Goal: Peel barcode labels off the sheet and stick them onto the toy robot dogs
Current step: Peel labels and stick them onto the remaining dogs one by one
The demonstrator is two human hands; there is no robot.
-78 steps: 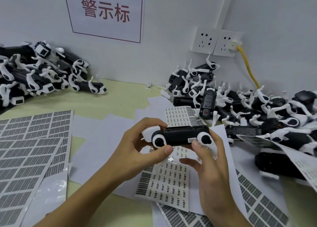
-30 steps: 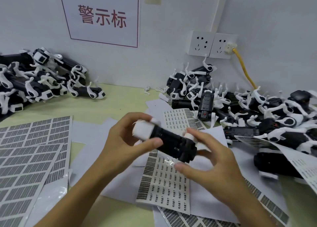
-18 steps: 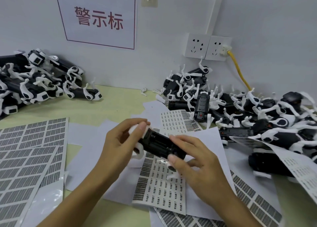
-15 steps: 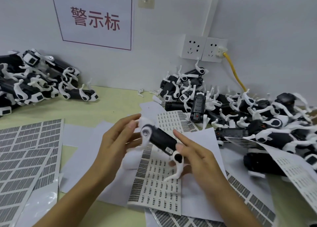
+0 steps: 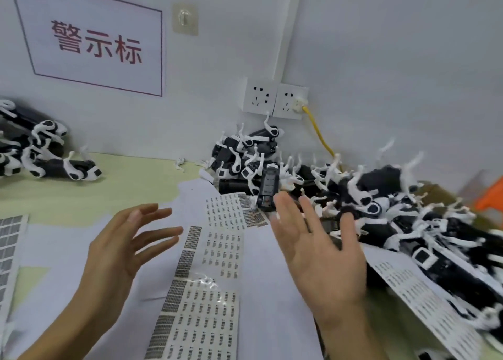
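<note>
Two blurred empty palms, left hand point(image 5: 122, 248), right hand point(image 5: 321, 253), dog pile point(image 5: 381, 196) smeared

Pale grey walls point(image 5: 381, 60) meet in a corner at twelve o'clock — a red-lettered sign point(image 5: 92, 41) at ten, twin sockets point(image 5: 275, 101) with a yellow cable point(image 5: 319, 134) at one, above a yellow-green tabletop point(image 5: 130, 180).

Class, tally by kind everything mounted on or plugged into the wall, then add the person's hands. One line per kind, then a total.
Printed sign: 1
Adhesive hook: 1
Wall sockets: 2
Yellow cable, plugged into the right-hand socket: 1
Hands, both open and empty, left hand and right hand: 2
Total: 7
</note>
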